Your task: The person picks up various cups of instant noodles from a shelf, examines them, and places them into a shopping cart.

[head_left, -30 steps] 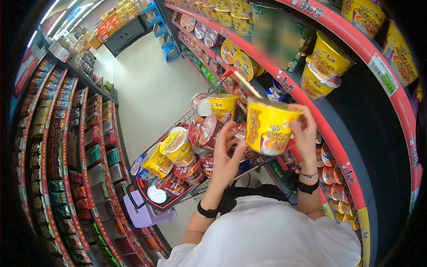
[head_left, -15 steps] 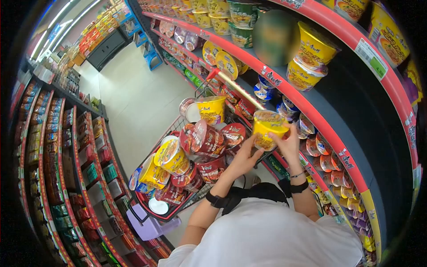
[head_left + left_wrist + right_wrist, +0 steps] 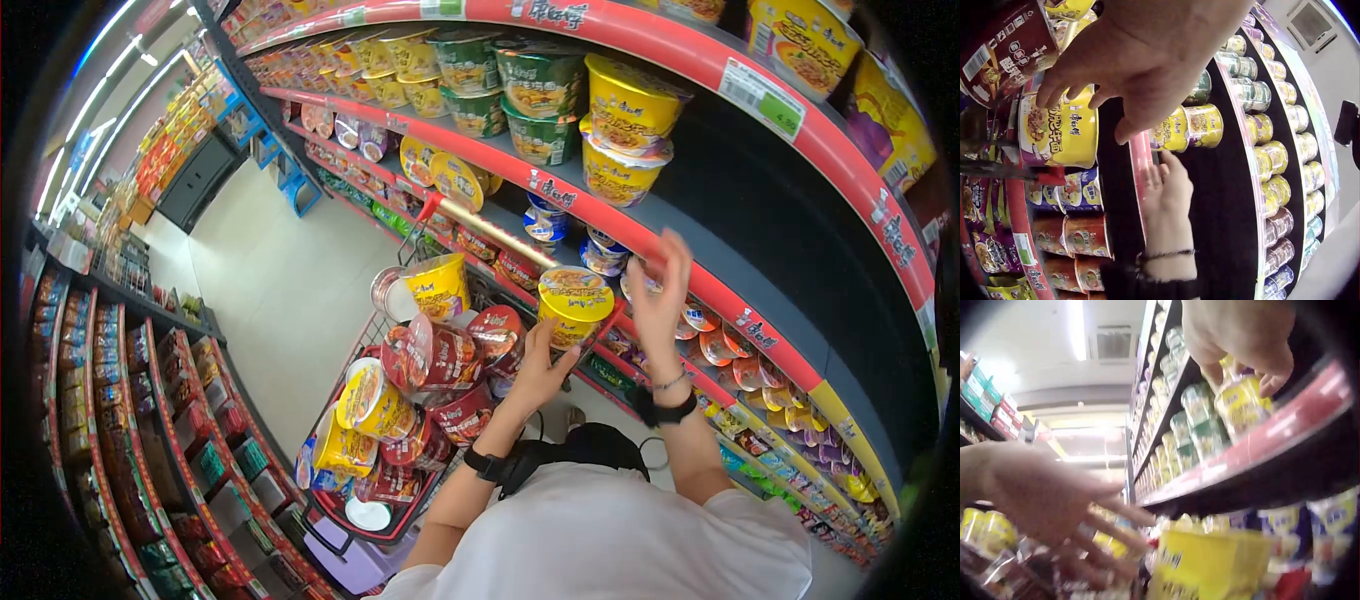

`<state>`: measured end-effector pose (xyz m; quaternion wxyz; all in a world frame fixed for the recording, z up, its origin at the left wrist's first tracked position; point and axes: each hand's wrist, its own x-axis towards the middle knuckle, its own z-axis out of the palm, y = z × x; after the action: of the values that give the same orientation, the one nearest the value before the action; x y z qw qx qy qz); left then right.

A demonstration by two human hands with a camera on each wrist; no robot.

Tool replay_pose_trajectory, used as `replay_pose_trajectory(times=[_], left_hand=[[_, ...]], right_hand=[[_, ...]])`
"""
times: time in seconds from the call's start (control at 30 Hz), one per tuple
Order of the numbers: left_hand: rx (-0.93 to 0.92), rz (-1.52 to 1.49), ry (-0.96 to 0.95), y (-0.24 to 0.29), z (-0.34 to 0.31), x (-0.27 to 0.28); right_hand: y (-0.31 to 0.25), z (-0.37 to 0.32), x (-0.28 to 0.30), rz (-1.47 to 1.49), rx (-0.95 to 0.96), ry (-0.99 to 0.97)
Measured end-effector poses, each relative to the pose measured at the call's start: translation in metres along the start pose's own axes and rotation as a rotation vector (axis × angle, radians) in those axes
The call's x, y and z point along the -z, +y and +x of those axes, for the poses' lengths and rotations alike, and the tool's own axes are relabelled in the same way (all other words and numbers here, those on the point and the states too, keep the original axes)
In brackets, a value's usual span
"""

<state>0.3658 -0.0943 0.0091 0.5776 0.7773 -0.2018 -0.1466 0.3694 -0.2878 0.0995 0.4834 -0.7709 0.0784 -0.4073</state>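
Observation:
A yellow instant noodle tub [image 3: 575, 308] stands upright beside the cart's pale handle bar [image 3: 495, 232]. My left hand [image 3: 543, 372] is right by the tub's lower side, its fingers spread and the thumb apart. In the left wrist view those fingers overlap the top of the tub [image 3: 1060, 128]. My right hand [image 3: 660, 295] is raised off the tub, its fingers loosely bent and holding nothing. It is near the red shelf edge [image 3: 700, 285], below two stacked yellow tubs [image 3: 625, 130].
The shopping cart [image 3: 400, 535] carries several red tubs [image 3: 430, 355] and yellow tubs [image 3: 375, 398], heaped. Green tubs [image 3: 540, 80] line the shelf on my right. Packet shelves [image 3: 130, 400] run along the left, beyond the aisle floor [image 3: 270, 270]. A purple plastic piece [image 3: 360, 555] shows under the cart.
Both hands held the yellow tub and lowered it toward the cart's handle end. The right hand has since let go and risen toward the shelf. The head view has turned right.

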Motion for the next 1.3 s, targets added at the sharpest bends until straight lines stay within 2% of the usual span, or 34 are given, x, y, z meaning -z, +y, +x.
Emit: replay_pose_trajectory(times=[0.13, 0.2, 0.23, 0.27, 0.33, 0.4, 0.47, 0.6, 0.7, 0.73, 0.83, 0.87, 0.93, 1.0, 1.03, 1.07, 1.13, 1.17, 1.2, 1.27, 1.3], left_hand=[[-0.057, -0.017, 0.009, 0.026, -0.004, 0.007], [-0.095, 0.029, 0.017, 0.027, -0.006, 0.010], [-0.124, 0.073, 0.027, 0.026, -0.008, 0.012], [-0.131, 0.076, 0.032, 0.025, -0.010, 0.014], [-0.133, 0.007, 0.047, 0.025, -0.012, 0.019], [-0.116, 0.030, 0.067, 0.029, -0.014, 0.030], [-0.119, -0.055, 0.100, 0.037, -0.016, 0.037], [-0.132, -0.246, 0.199, 0.062, -0.008, 0.049], [-0.258, -0.356, 0.389, 0.098, -0.006, 0.064], [-0.366, -0.286, 0.451, 0.099, -0.001, 0.067], [-0.502, 0.066, 0.629, 0.103, 0.009, 0.082], [-0.501, 0.069, 0.623, 0.099, 0.013, 0.087], [-0.392, 0.099, 0.582, 0.084, 0.022, 0.094], [-0.396, 0.160, 0.614, 0.058, 0.036, 0.095], [-0.272, 0.102, 0.565, 0.050, 0.040, 0.093], [-0.148, 0.042, 0.518, 0.039, 0.047, 0.091], [-0.097, 0.143, 0.525, 0.009, 0.059, 0.086], [-0.090, 0.199, 0.523, 0.002, 0.062, 0.082], [-0.080, 0.254, 0.518, -0.007, 0.065, 0.078], [-0.101, 0.199, 0.511, -0.030, 0.074, 0.072], [-0.110, 0.217, 0.429, -0.030, 0.074, 0.071]], right_hand=[[-0.026, 0.090, -0.013, -0.166, 0.309, 0.204], [-0.032, 0.130, -0.027, -0.244, 0.309, 0.230], [-0.029, 0.148, -0.036, -0.254, 0.440, 0.313], [-0.026, 0.154, -0.036, -0.249, 0.446, 0.317], [-0.034, 0.161, -0.039, -0.073, 0.111, 0.169], [-0.019, 0.161, -0.035, -0.039, 0.202, 0.186], [-0.043, 0.137, -0.032, 0.285, 0.099, 0.111], [-0.048, 0.103, -0.026, 0.449, 0.167, 0.036], [-0.051, 0.082, -0.026, 0.639, 0.024, -0.227], [-0.047, 0.077, -0.031, 0.645, 0.015, -0.231], [-0.036, 0.062, -0.052, 0.476, 0.033, -0.488], [-0.036, 0.059, -0.061, 0.440, 0.056, -0.552], [-0.015, 0.048, -0.082, 0.417, 0.031, -0.544], [0.006, 0.039, -0.100, 0.309, -0.070, -0.577], [0.008, 0.035, -0.102, 0.185, -0.069, -0.574], [0.012, 0.033, -0.104, 0.187, -0.066, -0.572], [0.023, 0.029, -0.110, -0.165, -0.173, -0.706], [0.036, 0.023, -0.114, -0.134, -0.010, -0.621], [0.040, 0.020, -0.114, -0.133, -0.007, -0.619], [0.043, 0.015, -0.113, -0.460, 0.068, -0.632], [0.049, 0.013, -0.112, -0.499, 0.061, -0.614]])
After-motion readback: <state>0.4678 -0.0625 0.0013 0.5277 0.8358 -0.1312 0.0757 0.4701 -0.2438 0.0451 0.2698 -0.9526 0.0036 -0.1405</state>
